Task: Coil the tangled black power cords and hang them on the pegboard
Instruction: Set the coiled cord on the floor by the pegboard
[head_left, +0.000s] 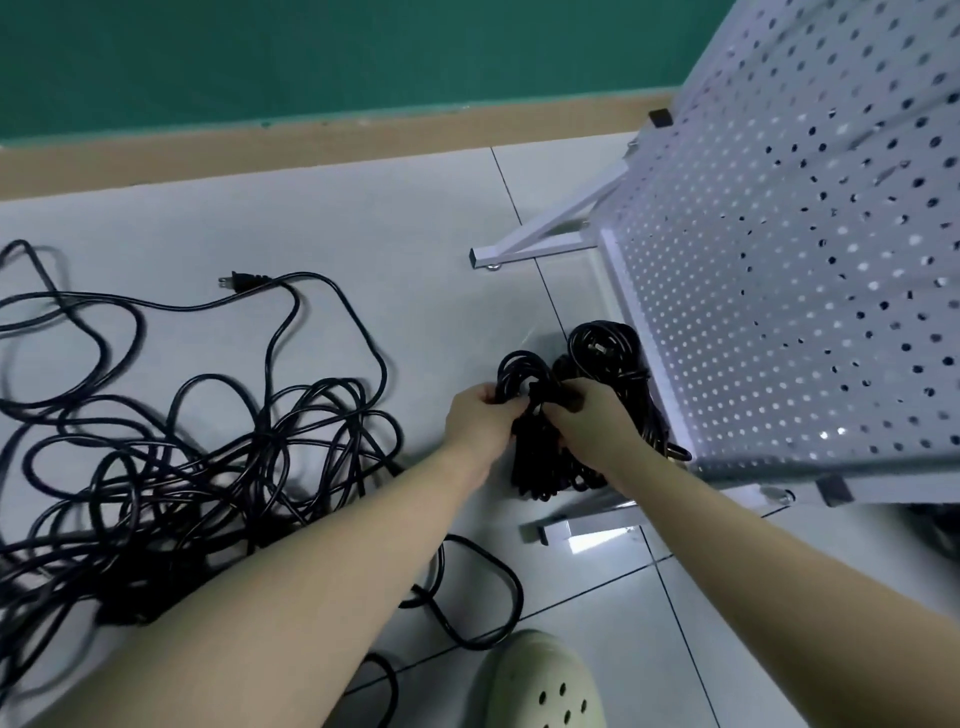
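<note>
A coiled black power cord (522, 371) hangs between both hands above the floor. My left hand (475, 423) grips its left side, and my right hand (589, 421) pinches the wrapped middle of the bundle. Behind it, another coiled black cord (605, 345) lies on the floor against the foot of the white pegboard (789, 291), which leans at the right. A large tangle of black cords (171, 462) spreads over the floor at the left, with a plug (244, 281) lying at its far end.
The pegboard stands on white metal legs (540, 241) that reach out over the tiled floor. A pale green perforated clog (545, 686) is at the bottom edge. A loose cord loop (488, 597) lies just in front of it. A green wall with a tan skirting runs along the back.
</note>
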